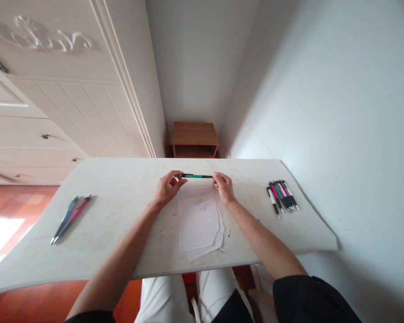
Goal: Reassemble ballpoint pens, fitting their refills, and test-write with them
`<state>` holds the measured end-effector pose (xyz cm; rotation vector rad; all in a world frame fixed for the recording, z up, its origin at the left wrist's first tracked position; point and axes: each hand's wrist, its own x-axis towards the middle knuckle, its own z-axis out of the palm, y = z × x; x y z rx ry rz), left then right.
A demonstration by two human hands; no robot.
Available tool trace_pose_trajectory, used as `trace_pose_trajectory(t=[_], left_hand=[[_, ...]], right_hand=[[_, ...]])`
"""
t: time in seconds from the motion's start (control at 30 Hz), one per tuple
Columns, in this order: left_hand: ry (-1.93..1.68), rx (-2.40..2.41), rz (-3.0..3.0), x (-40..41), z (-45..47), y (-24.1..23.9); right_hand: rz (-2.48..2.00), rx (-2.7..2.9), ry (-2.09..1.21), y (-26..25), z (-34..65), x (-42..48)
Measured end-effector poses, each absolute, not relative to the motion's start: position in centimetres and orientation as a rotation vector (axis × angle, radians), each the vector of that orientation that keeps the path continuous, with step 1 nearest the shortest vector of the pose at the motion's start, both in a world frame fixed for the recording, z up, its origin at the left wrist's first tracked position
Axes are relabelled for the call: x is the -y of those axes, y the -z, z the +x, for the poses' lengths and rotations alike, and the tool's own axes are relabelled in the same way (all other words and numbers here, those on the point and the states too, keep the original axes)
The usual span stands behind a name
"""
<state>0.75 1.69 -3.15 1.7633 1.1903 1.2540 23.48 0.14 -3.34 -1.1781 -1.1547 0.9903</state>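
Observation:
A green and black pen (198, 176) is held level between my two hands, over the far end of the paper. My left hand (169, 187) pinches its left end, where the black clip shows. At the other end, the fingertips of my right hand (224, 185) are closed on the tip. Beneath the pen lie several lined sheets of paper (197, 224) with scribbles near the top and ragged right edges.
On the white table (128, 188), a bundle of several pens (284, 196) lies at the right. A blue pen (67, 215) and a pink pen (76, 217) lie at the left. Beyond the table stands a small wooden cabinet (195, 133); walls and a white wardrobe (70, 98) flank it.

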Motion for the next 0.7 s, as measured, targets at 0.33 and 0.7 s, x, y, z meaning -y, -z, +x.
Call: trace_pose_trajectory(t=[0.33, 0.7], left_hand=[[-1.2, -1.195, 1.893, -1.36, 0.33, 2.32], [-1.209, -1.174, 1.727, -1.36, 0.61, 2.72]], right_hand=[[-1.186, 1.168, -1.025, 2.93, 23.39, -0.01], [-1.199, 1.142, -1.049, 2.81, 23.34, -0.06]])
